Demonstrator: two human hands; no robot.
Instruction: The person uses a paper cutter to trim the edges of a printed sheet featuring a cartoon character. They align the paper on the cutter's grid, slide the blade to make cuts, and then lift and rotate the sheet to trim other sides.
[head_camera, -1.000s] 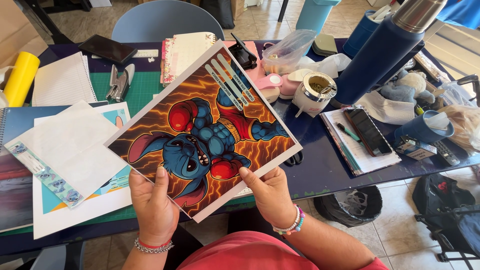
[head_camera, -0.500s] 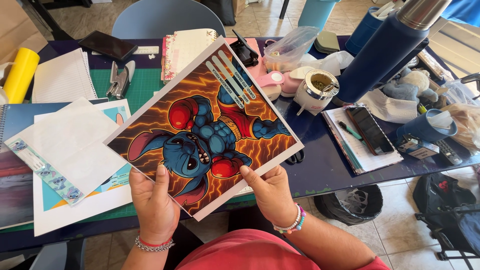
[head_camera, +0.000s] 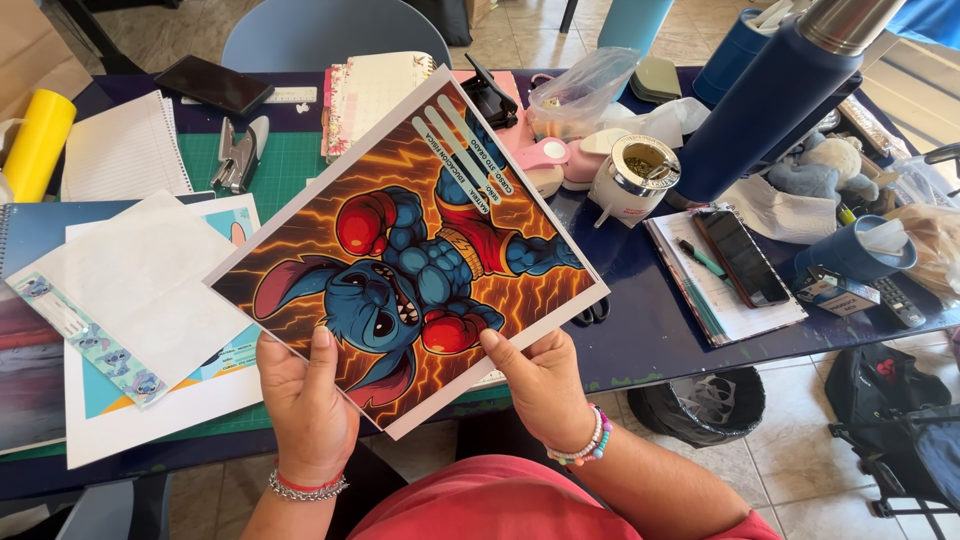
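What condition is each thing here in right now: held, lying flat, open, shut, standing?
Cartoon print: held tilted above the table.
Left hand: gripping the print's lower edge.
Right hand: gripping the print's lower right edge.
Black phone: lying on a notebook, screen dark.
White cup: upright, open top, filled.
Blue flask: leaning, capped.
Metal pliers: lying on the green mat.

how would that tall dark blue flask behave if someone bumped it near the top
The dark blue flask looks tall and narrow, so it would probably tip rather than slide. Toppled, its round body might roll toward the white cup.
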